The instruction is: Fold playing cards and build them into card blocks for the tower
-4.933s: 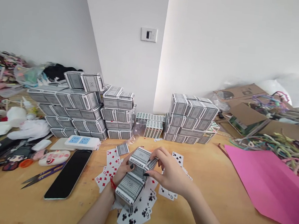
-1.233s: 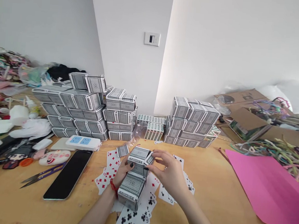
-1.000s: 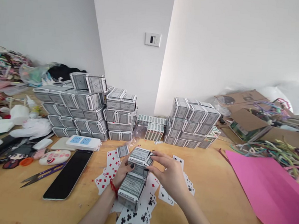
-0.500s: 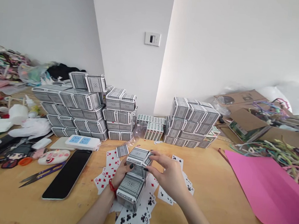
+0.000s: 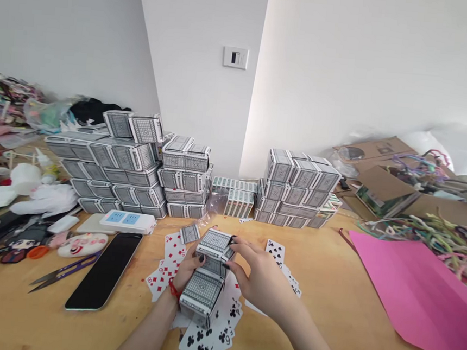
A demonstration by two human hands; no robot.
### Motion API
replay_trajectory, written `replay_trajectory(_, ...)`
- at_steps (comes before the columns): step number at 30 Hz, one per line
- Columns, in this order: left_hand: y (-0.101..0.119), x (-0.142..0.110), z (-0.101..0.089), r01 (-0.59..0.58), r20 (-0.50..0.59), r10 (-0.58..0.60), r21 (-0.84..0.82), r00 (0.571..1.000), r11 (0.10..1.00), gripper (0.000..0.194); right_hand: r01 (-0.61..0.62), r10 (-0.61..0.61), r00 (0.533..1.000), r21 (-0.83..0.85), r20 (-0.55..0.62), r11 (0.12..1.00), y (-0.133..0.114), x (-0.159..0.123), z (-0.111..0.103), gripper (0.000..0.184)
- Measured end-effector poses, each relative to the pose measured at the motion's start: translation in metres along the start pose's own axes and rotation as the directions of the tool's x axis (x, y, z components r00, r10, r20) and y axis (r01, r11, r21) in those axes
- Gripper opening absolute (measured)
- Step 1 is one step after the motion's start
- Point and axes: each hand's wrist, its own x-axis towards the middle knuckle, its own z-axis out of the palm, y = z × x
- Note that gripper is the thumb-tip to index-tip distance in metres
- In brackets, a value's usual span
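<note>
A block made of boxes built from grey-patterned playing cards (image 5: 202, 290) stands in front of me, over loose cards. My left hand (image 5: 188, 266) is wrapped round its left side, the thumb resting on the step between the near box and the taller far one. On the right, my right hand (image 5: 255, 269) pinches the far box (image 5: 215, 240) near its right edge with thumb and fingertips. Beneath and around lie face-up diamond cards (image 5: 163, 278), club cards (image 5: 205, 341) and spade cards (image 5: 276, 250). One card (image 5: 189, 233) lies face down beyond the left hand.
Stacked card boxes rise at the back left (image 5: 123, 173) and back right (image 5: 297, 189). Green-edged card packs (image 5: 239, 203) sit between them. Scissors (image 5: 59, 274), a phone (image 5: 104, 272) and a power strip (image 5: 127, 221) lie left; pink paper (image 5: 410, 299) and yarn (image 5: 448, 248) lie right.
The view has shifted slightly. Both hands keep their hold on the card block, and the right hand's fingers have moved only a little at the far box's edge.
</note>
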Motion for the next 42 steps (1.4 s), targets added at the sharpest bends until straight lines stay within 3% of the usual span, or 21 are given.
replay_trajectory(8,0.0,-0.002,0.002,0.026,0.056,-0.024,-0.026,0.998,0.999,0.061,0.037,-0.037,0.999,-0.008,0.006,0.999,0.002,-0.001,-0.004,0.025)
replay_trajectory(13,0.002,-0.001,0.001,0.021,-0.031,-0.021,0.008,0.999,1.0,0.059,-0.057,0.057,0.998,0.103,0.01,0.993,0.003,0.001,0.001,0.032)
replay_trajectory(20,0.005,-0.001,0.006,-0.008,-0.007,0.008,-0.022,1.0,1.0,0.061,-0.132,0.175,0.974,0.266,-0.145,0.955,0.008,0.003,0.015,0.055)
replay_trajectory(31,0.001,-0.002,0.003,-0.005,0.019,0.005,-0.039,1.0,0.999,0.064,-0.184,0.267,0.949,0.394,-0.166,0.9,0.005,0.004,0.015,0.044)
replay_trajectory(42,0.005,-0.003,0.008,0.011,0.031,-0.01,-0.026,0.999,1.0,0.06,-0.202,0.292,0.95,0.503,-0.106,0.84,0.004,0.006,0.014,0.041)
